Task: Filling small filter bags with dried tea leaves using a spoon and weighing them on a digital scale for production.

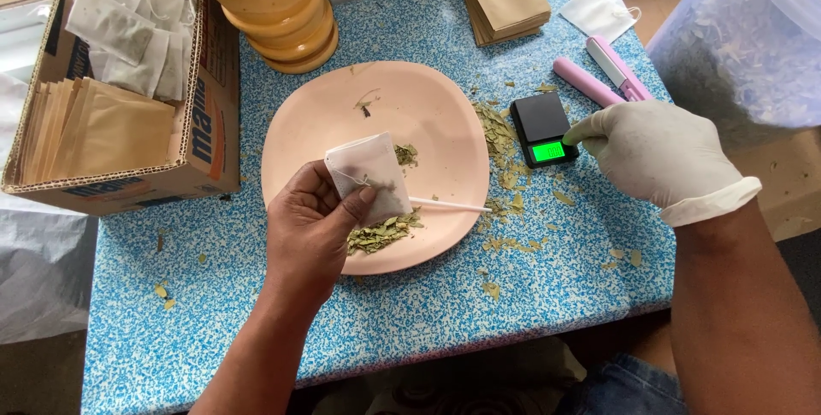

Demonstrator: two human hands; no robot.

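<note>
Ideally, the left hand (pixel 310 231), fingers pinching the white filter bag (pixel 369 177) over the pink plate (pixel 445 107), holds it steady while the gloved right hand (pixel 654 154), fingers loosely curled and empty, presses lightly on the small black scale (pixel 544 129).

Clear tub (pixel 753 30) cut off at right edge, cardboard box (pixel 205 116) at left, scale (pixel 544 129) digits unreadable

The bare left hand (pixel 310 225) hovers over the near rim of the pink plate (pixel 445 107), its forearm rising from the bottom edge. Its fingers curl in, thumb and forefinger pinched at the upper right of the fist. The right hand (pixel 654 154), in a white glove, sits to the right of the plate, palm down, forefinger stretched left toward it, other fingers folded. Its bare forearm runs down to the lower right corner.
</note>
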